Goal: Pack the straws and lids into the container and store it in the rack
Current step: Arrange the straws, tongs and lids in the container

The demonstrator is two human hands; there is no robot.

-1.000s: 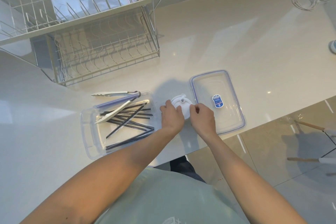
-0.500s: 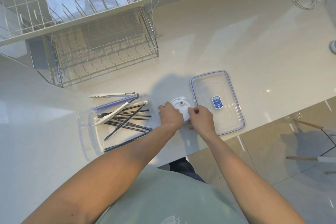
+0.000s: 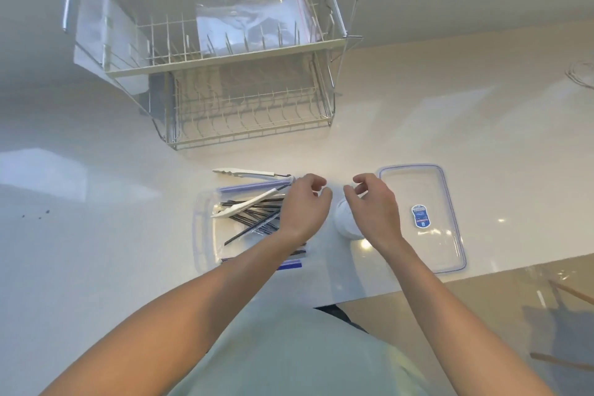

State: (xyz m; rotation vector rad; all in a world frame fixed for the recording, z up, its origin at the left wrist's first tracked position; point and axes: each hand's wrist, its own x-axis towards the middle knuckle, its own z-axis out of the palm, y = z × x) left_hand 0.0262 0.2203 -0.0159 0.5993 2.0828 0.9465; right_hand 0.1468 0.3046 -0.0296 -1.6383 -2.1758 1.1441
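A clear plastic container (image 3: 205,235) lies on the white counter with several thin black straws (image 3: 254,225) inside. A stack of white lids (image 3: 345,223) stands just right of it, partly hidden by my right hand. My left hand (image 3: 305,206) hovers over the container's right end and my right hand (image 3: 369,206) over the lids. Both have loosely curled fingers with nothing visible in them. The container's clear blue-rimmed cover (image 3: 450,202) lies flat further right. The two-tier wire rack (image 3: 225,74) stands behind.
White tongs (image 3: 247,202) rest across the container's far rim, one arm (image 3: 250,173) lying on the counter beyond. A clear zip bag (image 3: 250,19) sits on the rack's upper tier. The counter's edge runs close on the right, with floor and chair legs (image 3: 572,292) below.
Both hands have let go of the lid stack and lifted up and slightly apart. The view has tilted up, so the rack now sits at the centre.
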